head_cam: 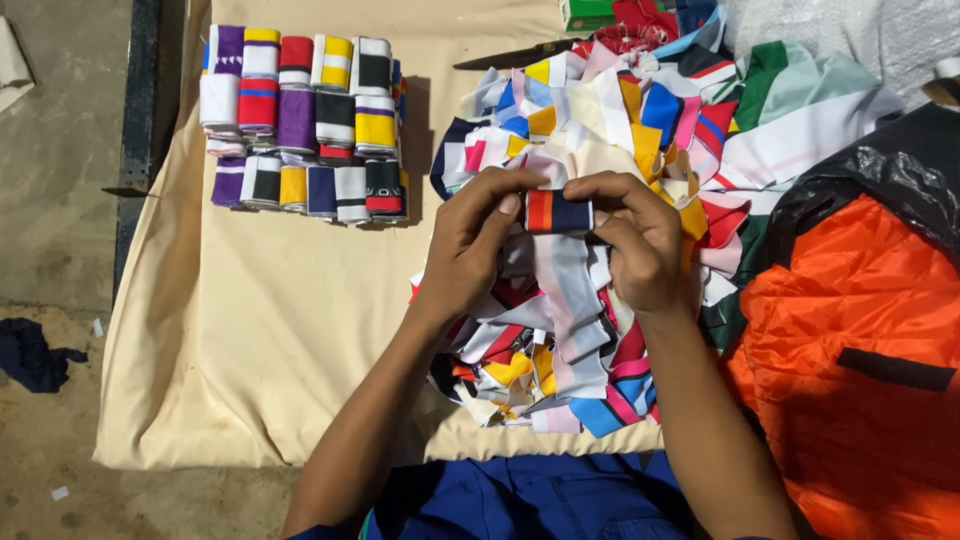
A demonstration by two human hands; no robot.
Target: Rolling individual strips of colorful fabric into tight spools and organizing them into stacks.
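Observation:
My left hand [470, 245] and my right hand [635, 245] together pinch a small folded fabric strip [558, 212], striped red, orange and dark navy. I hold it just above a loose heap of multicoloured fabric strips [590, 130] on a table covered with beige cloth [270, 330]. A long pale grey strip [570, 290] hangs down between my hands. At the far left of the cloth lie neat rows of folded strips [305, 120] in purple, yellow, red, white and black.
Dark scissors [510, 56] lie at the back by the heap. An orange bag [860, 370] and black plastic [890, 170] sit at the right. A green box [585, 12] stands at the top edge. The concrete floor [50, 200] holds a dark rag [35, 355].

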